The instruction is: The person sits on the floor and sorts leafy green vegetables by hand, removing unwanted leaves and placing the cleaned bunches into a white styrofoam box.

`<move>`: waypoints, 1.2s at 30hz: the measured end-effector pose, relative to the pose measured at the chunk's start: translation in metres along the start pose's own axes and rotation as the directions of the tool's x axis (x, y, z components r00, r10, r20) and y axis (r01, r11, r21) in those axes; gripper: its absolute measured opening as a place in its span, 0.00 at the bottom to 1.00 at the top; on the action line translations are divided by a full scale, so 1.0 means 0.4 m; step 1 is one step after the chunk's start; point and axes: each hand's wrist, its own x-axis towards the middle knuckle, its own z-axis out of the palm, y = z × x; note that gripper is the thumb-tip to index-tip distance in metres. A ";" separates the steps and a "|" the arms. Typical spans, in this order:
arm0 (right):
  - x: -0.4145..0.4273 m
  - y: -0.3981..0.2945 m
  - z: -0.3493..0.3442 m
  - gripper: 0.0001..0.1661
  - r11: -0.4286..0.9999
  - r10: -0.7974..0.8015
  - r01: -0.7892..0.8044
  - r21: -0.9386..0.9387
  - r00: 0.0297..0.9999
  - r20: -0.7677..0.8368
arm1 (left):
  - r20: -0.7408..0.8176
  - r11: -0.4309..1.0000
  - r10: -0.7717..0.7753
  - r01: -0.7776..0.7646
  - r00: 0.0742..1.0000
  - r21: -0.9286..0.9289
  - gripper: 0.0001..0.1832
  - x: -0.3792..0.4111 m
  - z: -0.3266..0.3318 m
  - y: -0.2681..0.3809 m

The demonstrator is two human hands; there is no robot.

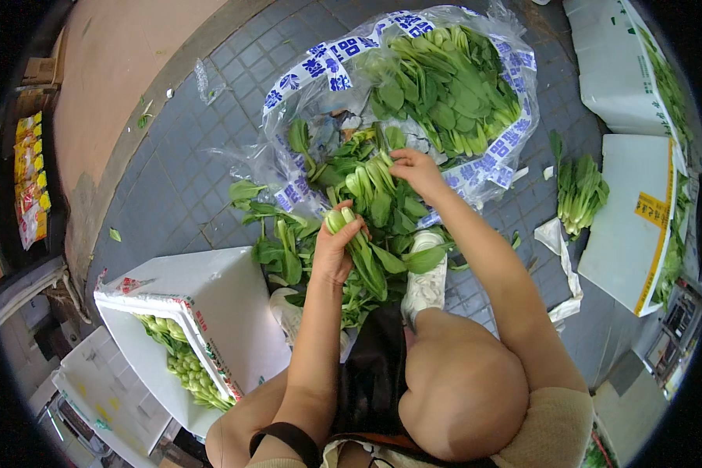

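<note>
Closed around the stems of a green leafy vegetable (360,251), like bok choy, my left hand (337,240) is low in the middle, its leaves pointing down and right. My right hand (416,169) is above and to the right, fingertips at a pile of pale-stemmed greens (371,178); whether it grips a stem I cannot tell. Beyond both hands lies a clear plastic bag (275,126) with blue-and-white printed tape, spread on the ground. A large heap of leafy greens (450,88) fills its upper right. Loose leaves (281,245) lie left of my left hand.
An open white foam box (222,292) of greens stands at lower left. More foam boxes (626,216) with greens stand at right, beside a loose bunch (582,196). A white strip (564,263) and a small plastic bag (206,85) lie on the grey paving. My shoes (427,275) flank the leaves.
</note>
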 end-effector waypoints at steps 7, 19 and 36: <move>-0.063 -0.025 -0.047 0.28 0.931 0.161 -0.175 0.319 0.984 0.069 | -0.107 0.999 -0.011 0.007 0.994 -0.031 0.15 -0.001 0.010 -0.002; -0.105 -0.116 0.042 0.18 0.865 -0.419 0.413 -0.284 0.907 0.041 | -0.110 0.931 0.195 -0.149 0.975 0.333 0.17 0.028 0.080 0.062; 0.005 -0.037 0.015 0.22 0.855 -0.105 0.083 -0.513 0.994 -0.014 | -0.114 0.357 0.425 -0.051 0.898 0.933 0.11 -0.084 0.017 0.170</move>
